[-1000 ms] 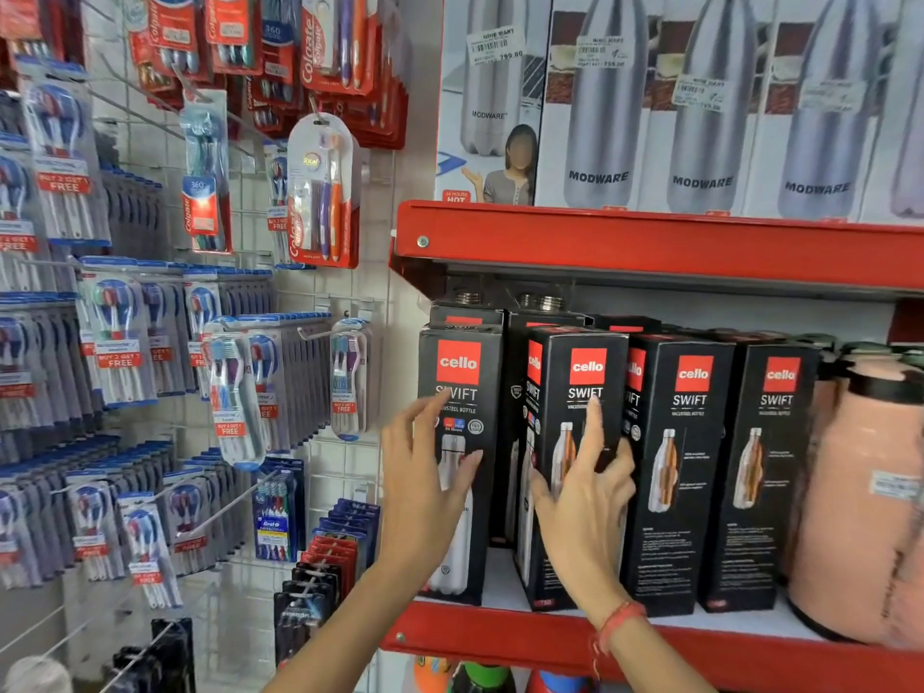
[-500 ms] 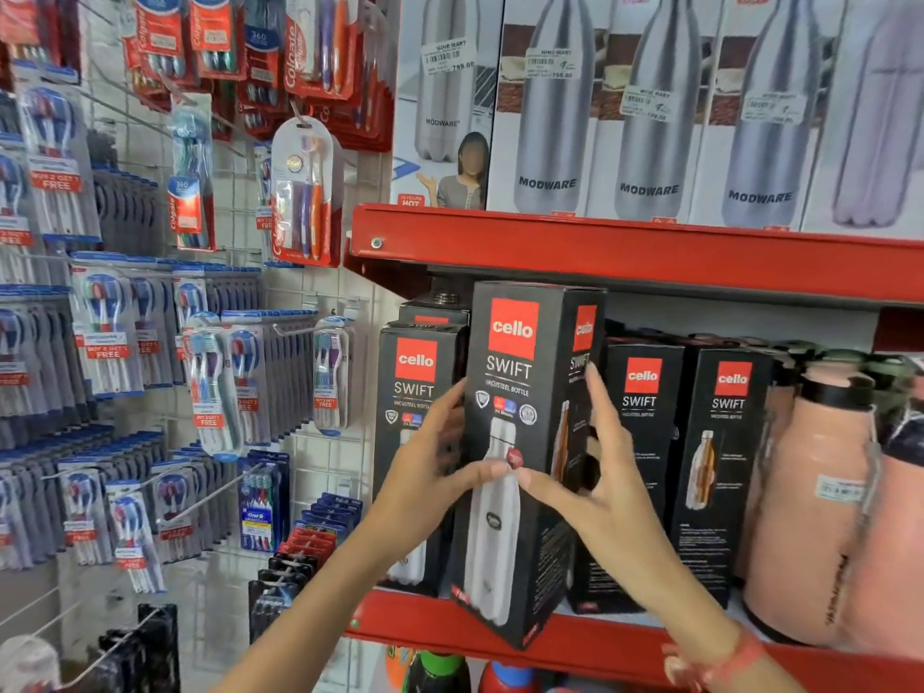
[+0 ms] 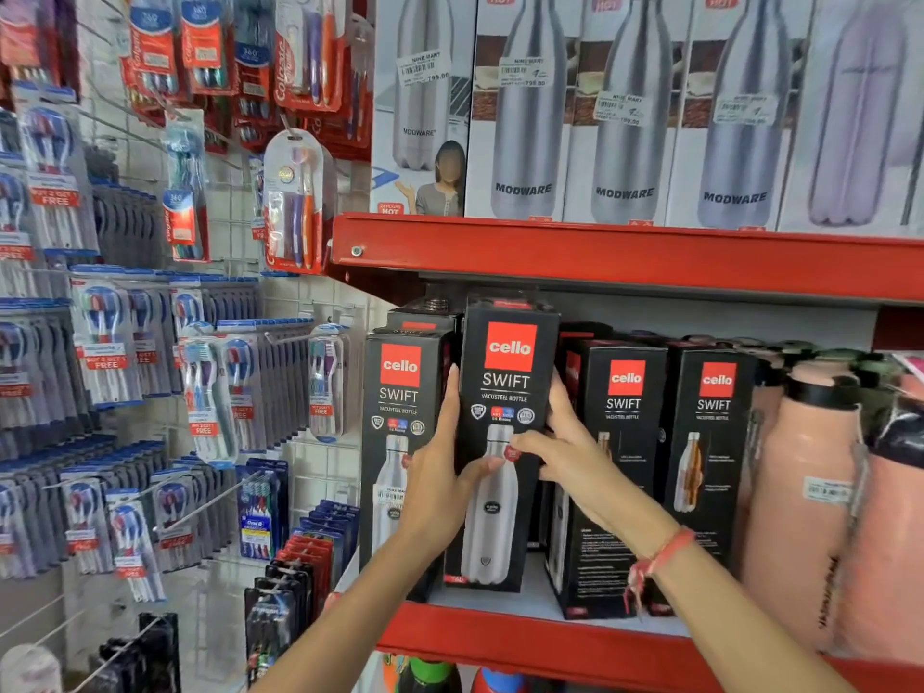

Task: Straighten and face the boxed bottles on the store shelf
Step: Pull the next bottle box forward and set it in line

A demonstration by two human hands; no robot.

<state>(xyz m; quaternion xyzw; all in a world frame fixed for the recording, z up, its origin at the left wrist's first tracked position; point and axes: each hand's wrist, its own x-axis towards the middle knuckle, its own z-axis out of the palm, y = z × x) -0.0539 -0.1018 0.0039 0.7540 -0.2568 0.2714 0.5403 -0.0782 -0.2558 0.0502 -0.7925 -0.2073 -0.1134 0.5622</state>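
Hands close on one boxed bottle [image 3: 505, 442], a black carton marked "cello SWIFT" with a white bottle printed down its front. It stands upright on the red shelf [image 3: 525, 647], its printed face turned squarely outward, second from the left end of the row. The left hand [image 3: 440, 472] presses flat against the carton's left edge, fingers pointing up along the side and the thumb lying across the front over the printed bottle. The right hand [image 3: 565, 447] clamps the opposite edge, fingers wrapped round the right side and the thumb reaching across the front (its tip nearly meets the other thumb). A red thread band [image 3: 660, 552] circles the right wrist.

Just left of the held carton stands a neighbouring box [image 3: 400, 442] of the same kind, also face-out, partly covered by the left hand. To the right of the held carton stand two more black boxes [image 3: 670, 462]; the nearer one is turned so that its side panel of small print shows. Further right of these sit pale pink flasks [image 3: 800, 492] with dark caps. Above the held carton, on the upper red shelf [image 3: 625, 257], runs a line of white Modware cartons [image 3: 625, 112]. Left of the shelving, toothbrush packs [image 3: 210, 392] hang from a wire grid.
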